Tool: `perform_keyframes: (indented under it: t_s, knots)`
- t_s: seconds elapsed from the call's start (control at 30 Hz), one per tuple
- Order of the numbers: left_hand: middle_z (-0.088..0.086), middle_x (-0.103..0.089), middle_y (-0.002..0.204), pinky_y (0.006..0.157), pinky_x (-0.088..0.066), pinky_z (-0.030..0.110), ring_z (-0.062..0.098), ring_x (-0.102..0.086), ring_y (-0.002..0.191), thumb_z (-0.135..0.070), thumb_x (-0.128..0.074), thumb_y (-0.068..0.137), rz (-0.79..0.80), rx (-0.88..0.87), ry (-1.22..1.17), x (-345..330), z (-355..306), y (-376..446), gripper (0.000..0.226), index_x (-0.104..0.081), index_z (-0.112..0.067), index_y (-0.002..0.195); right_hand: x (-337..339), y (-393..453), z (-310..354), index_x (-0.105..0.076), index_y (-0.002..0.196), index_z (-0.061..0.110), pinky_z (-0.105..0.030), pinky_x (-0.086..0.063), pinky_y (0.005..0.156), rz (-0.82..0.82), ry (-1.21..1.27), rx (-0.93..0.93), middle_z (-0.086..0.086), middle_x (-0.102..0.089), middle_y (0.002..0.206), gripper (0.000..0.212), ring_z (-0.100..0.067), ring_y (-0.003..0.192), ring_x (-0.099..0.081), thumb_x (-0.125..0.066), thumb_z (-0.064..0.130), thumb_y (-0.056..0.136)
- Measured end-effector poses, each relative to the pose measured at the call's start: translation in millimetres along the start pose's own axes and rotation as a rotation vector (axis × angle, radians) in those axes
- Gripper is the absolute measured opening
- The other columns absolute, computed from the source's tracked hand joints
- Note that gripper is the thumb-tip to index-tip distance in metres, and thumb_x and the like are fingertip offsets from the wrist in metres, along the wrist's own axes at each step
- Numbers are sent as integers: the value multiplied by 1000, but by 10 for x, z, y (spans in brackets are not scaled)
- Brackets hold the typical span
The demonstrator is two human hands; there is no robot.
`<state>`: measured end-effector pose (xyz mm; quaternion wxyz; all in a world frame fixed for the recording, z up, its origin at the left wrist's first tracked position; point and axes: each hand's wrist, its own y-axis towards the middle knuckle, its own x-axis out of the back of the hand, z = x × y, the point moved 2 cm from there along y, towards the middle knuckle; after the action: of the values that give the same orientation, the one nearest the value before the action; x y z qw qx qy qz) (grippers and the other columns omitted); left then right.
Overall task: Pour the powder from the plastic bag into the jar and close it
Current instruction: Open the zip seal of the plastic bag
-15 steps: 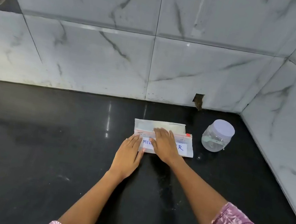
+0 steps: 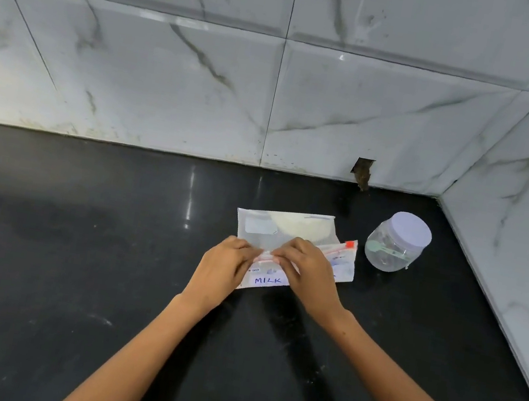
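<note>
A clear zip plastic bag [image 2: 286,229] with pale powder in its far half lies on the black counter, folded over, with a white label reading "MILK" facing me. My left hand [image 2: 223,268] and my right hand [image 2: 309,271] both pinch the red zip strip at the fold's middle, fingertips almost touching. A red slider tab sits at the strip's right end. To the right stands a clear plastic jar [image 2: 395,243] with a pale lilac lid on it and a green spoon inside, apart from both hands.
The black counter [image 2: 71,273] meets marble-tiled walls at the back and on the right, forming a corner behind the jar. A small broken hole [image 2: 361,172] shows in the back wall at counter level.
Both hands lay flat on the folded bag before. Now their fingers have curled and pinch the zip strip, and the near flap has lifted and shifted.
</note>
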<state>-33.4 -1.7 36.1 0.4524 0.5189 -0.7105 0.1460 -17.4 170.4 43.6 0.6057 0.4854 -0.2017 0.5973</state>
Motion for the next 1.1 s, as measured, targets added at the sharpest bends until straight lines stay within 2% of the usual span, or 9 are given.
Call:
perform_keyframes:
  t_s: [0.17, 0.23, 0.33, 0.4, 0.53, 0.67, 0.87, 1.1]
  knots:
    - [-4, -73, 85, 69, -40, 8, 5, -55, 75, -13, -65, 87, -32, 2, -141, 47, -77, 31, 14, -76, -17, 94, 21, -73, 98, -73, 91, 13, -26, -46, 70, -14, -17, 28, -3, -66, 86, 11, -18, 80, -60, -66, 17, 84]
    - [-6, -73, 83, 68, -39, 5, 2, -54, 74, -12, -67, 85, -40, -4, -171, 67, -108, 8, 12, -76, -18, 91, 50, -109, 113, -73, 89, 14, -24, -46, 72, -45, -13, 14, -3, -66, 91, 10, -17, 85, -60, -67, 18, 83]
    - [-9, -73, 81, 67, -45, 13, 4, -57, 73, -13, -69, 84, -43, -32, -215, 95, -172, -49, 11, -76, -20, 90, 91, -163, 130, -73, 87, 15, -20, -49, 78, -40, 55, 6, -2, -68, 100, 7, -13, 93, -61, -68, 19, 83]
    - [-9, -73, 79, 67, -47, 19, 7, -59, 72, -13, -70, 83, -55, -38, -231, 106, -199, -91, 11, -77, -21, 88, 117, -172, 147, -71, 85, 14, -23, -53, 74, -5, 106, 13, 0, -70, 93, 6, -13, 84, -64, -67, 18, 84]
    - [-17, -68, 78, 68, -49, 15, 3, -61, 73, -11, -76, 76, -75, 22, -274, 166, -190, -181, 13, -77, -17, 88, 130, -250, 205, -69, 83, 12, -18, -51, 70, -2, 70, 47, 0, -70, 85, 19, -13, 76, -65, -55, 24, 89]
    - [-14, -64, 76, 68, -50, 15, 6, -62, 70, -7, -80, 71, -49, 79, -272, 219, -144, -244, 18, -77, -13, 87, 90, -365, 234, -69, 84, 10, -25, -56, 67, -52, 41, 54, -3, -70, 86, 26, -16, 75, -65, -49, 26, 90]
    - [-4, -72, 76, 65, -45, 8, 2, -62, 66, -5, -76, 75, -41, 100, -282, 149, -187, -359, 12, -78, -13, 84, -30, -502, 316, -69, 82, 12, -32, -54, 56, -73, -25, 84, -2, -69, 84, 20, -17, 72, -65, -53, 23, 88]
    - [-10, -69, 73, 62, -45, 11, 5, -60, 67, -14, -77, 76, -23, 184, -387, 83, -191, -469, 5, -77, -16, 80, -108, -591, 355, -66, 75, 12, -33, -51, 51, -124, -97, 67, 1, -69, 79, 10, -17, 66, -63, -63, 16, 83]
